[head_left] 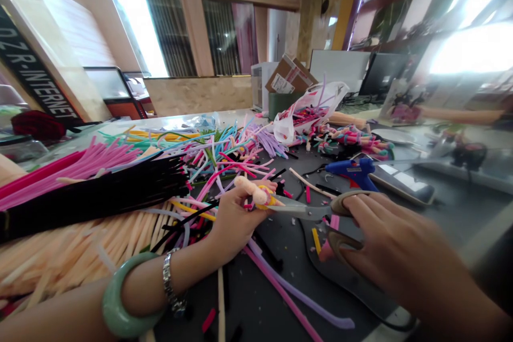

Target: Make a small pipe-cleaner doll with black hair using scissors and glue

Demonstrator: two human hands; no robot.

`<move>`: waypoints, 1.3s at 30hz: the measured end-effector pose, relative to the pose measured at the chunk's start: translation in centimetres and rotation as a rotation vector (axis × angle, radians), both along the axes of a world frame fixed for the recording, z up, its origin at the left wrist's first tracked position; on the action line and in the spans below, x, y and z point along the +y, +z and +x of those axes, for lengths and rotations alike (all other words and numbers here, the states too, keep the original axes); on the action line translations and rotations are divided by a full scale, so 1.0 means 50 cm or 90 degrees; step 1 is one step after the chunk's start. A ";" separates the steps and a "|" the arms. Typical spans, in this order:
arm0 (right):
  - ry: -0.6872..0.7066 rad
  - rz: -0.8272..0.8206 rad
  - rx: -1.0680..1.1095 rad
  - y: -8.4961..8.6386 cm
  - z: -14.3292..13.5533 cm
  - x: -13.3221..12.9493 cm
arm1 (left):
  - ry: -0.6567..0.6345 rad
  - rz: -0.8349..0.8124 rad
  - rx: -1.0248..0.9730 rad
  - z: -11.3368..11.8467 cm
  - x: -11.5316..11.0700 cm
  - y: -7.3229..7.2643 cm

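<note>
Between the fingers of my left hand [236,219] is a small pipe-cleaner figure [256,192], pale peach with yellow and pink parts. My right hand [393,246] has its fingers through the handles of a pair of scissors [306,210]. The scissor blades point left and reach the figure's lower end; whether they touch it I cannot tell. Cut pipe-cleaner bits, among them a yellow piece [316,240], lie on the dark table below the scissors. Purple and pink pipe cleaners [296,299] stretch across the table under my hands.
Bundles of black [96,197], pink [80,171] and peach pipe cleaners [88,246] cover the left. A blue glue gun [355,171] and a tablet [401,181] lie to the right. Behind are finished-looking figures [352,139], a plastic bag [312,109] and a cardboard box [292,76].
</note>
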State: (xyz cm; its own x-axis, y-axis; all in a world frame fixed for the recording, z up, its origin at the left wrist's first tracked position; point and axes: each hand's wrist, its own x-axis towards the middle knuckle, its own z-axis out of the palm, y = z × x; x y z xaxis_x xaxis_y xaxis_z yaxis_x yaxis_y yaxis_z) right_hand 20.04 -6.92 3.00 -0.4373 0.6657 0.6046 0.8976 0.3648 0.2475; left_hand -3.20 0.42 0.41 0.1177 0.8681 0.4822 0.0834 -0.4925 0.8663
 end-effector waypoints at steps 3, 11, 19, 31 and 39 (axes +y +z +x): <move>-0.015 0.022 -0.036 -0.001 -0.002 -0.002 | 0.016 0.016 0.005 0.002 0.000 0.001; -0.015 0.045 -0.067 0.007 -0.010 -0.009 | 0.028 0.109 0.019 -0.001 -0.002 -0.004; 0.011 0.051 -0.035 0.004 -0.002 -0.005 | 0.051 0.149 0.057 -0.003 -0.008 0.010; 0.043 0.004 -0.009 0.007 0.012 -0.004 | -0.026 0.173 0.038 -0.014 -0.006 0.008; 0.077 -0.117 0.034 0.008 0.052 0.013 | -0.096 0.210 0.008 -0.009 -0.009 0.008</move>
